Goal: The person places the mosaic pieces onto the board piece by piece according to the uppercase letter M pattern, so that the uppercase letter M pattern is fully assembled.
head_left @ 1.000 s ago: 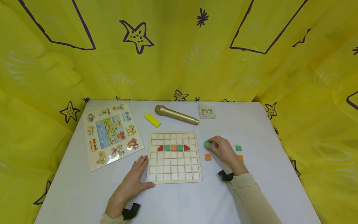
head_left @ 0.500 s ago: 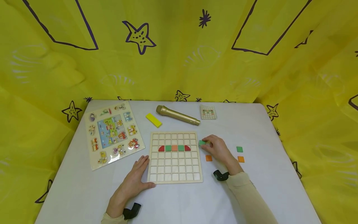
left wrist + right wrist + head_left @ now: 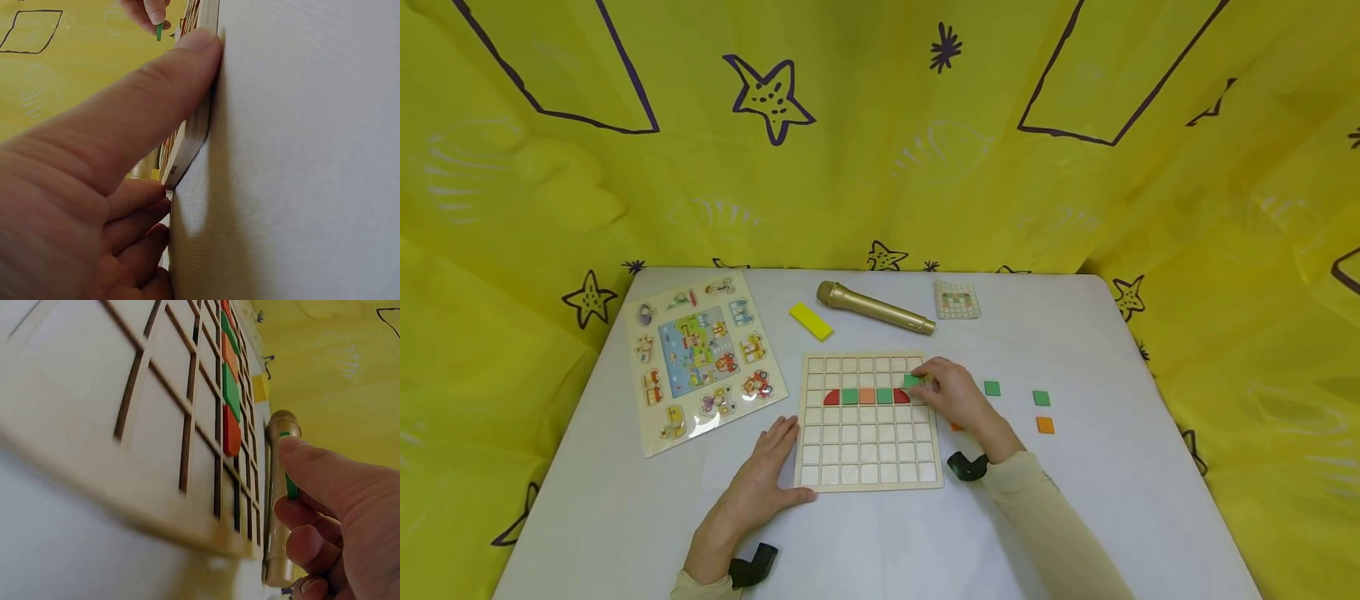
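A yellow curtain [image 3: 850, 179] printed with dark starfish backs a white-covered worktop [image 3: 880, 554]. At far left lies a picture puzzle [image 3: 688, 367]. The left hand [image 3: 756, 487], fingers extended and gripping nothing, rests against the near-left corner of the wooden grid board [image 3: 868, 454]. A yellow block [image 3: 811, 322] and a gold microphone [image 3: 876, 309] lie behind the board. Its third row from the back contains, in order, a red end piece [image 3: 832, 397], a green square [image 3: 850, 397], a salmon square [image 3: 867, 396], a second green square [image 3: 884, 397] and another red end piece [image 3: 901, 397]. The filling appears to be at an early stage.

Over the board's far right portion, the green tile [image 3: 912, 381] is pinched between thumb and fingers of the right hand [image 3: 957, 393], not yet seated; its intended cell cannot be told. The hand masks nearby cells and most of a near orange tile [image 3: 957, 427]. The small patterned card [image 3: 957, 302], probably the model, is too small to read exactly. Farther right, the inner green tile [image 3: 992, 388], outer green tile [image 3: 1041, 398] and outer orange tile [image 3: 1046, 425] seem left to place. Both sleeves are cut off by the lower edge.
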Tool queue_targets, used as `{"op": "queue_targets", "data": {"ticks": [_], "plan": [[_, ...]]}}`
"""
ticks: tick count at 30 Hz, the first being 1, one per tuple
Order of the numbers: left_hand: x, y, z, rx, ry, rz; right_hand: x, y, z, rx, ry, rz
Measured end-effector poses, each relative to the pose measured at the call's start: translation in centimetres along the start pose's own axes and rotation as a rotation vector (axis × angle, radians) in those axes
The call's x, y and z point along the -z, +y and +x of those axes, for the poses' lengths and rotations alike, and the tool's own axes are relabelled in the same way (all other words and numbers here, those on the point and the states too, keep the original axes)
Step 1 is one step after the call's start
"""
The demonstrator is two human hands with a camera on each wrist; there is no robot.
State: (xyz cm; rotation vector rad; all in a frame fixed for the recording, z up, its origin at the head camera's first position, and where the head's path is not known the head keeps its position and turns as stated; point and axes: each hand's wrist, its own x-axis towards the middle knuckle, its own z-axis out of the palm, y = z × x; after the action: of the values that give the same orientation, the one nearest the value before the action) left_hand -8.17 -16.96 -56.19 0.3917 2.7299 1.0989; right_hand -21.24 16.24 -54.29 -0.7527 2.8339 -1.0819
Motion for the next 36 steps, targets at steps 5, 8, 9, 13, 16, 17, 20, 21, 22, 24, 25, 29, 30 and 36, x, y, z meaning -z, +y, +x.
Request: {"op": "queue_targets", "data": {"ticks": [5, 8, 9, 13, 16, 17, 20, 21, 22, 24, 25, 29, 30, 36], "plan": [[0.0, 0.0, 0.0, 0.005, 0.0, -0.007, -0.9, -1.3, 0.8, -0.014, -0.044, 0.004], [0.0, 0.0, 0.0, 0.007, -0.002, -0.007, -1.4, -2.1, 1.3, -0.006, -0.064, 0.005], [0.0, 0.0, 0.0, 0.007, 0.0, -0.006, -1.5, -2.3, 1.4, 0.003, -0.068, 0.011], [-0.1, 0.1, 0.0, 0.01, 0.004, -0.001, -2.0, -3.2, 1.6, 0.024, -0.079, 0.003], [-0.1, 0.1, 0.0, 0.013, 0.007, 0.003, -2.5, -3.6, 1.7, 0.01, -0.094, -0.005], [-0.1, 0.0, 0.0, 0.013, 0.007, 0.002, -2.7, -3.8, 1.7, 0.005, -0.1, -0.009], [-0.1, 0.0, 0.0, 0.013, 0.008, 0.003, -3.2, -4.1, 1.7, 0.005, -0.119, -0.005], [-0.1, 0.0, 0.0, 0.014, 0.007, 0.002, -3.3, -4.3, 1.7, 0.008, -0.122, 0.001], [-0.1, 0.0, 0.0, 0.016, 0.007, 0.002, -3.5, -4.4, 1.6, 0.015, -0.126, 0.001], [-0.1, 0.0, 0.0, 0.017, 0.007, 0.003, -3.8, -4.7, 1.6, 0.033, -0.129, 0.003], [-0.1, 0.0, 0.0, 0.018, 0.006, 0.003, -4.0, -4.9, 1.6, 0.043, -0.13, 0.005], [0.0, 0.1, 0.0, 0.025, 0.001, -0.002, -4.8, -5.5, 1.7, 0.083, -0.137, 0.004], [0.0, 0.1, 0.0, 0.026, -0.002, -0.003, -4.9, -5.7, 1.7, 0.089, -0.14, 0.001], [0.0, 0.1, 0.0, 0.028, -0.006, 0.001, -5.8, -7.0, 1.9, 0.095, -0.168, 0.001]]}}
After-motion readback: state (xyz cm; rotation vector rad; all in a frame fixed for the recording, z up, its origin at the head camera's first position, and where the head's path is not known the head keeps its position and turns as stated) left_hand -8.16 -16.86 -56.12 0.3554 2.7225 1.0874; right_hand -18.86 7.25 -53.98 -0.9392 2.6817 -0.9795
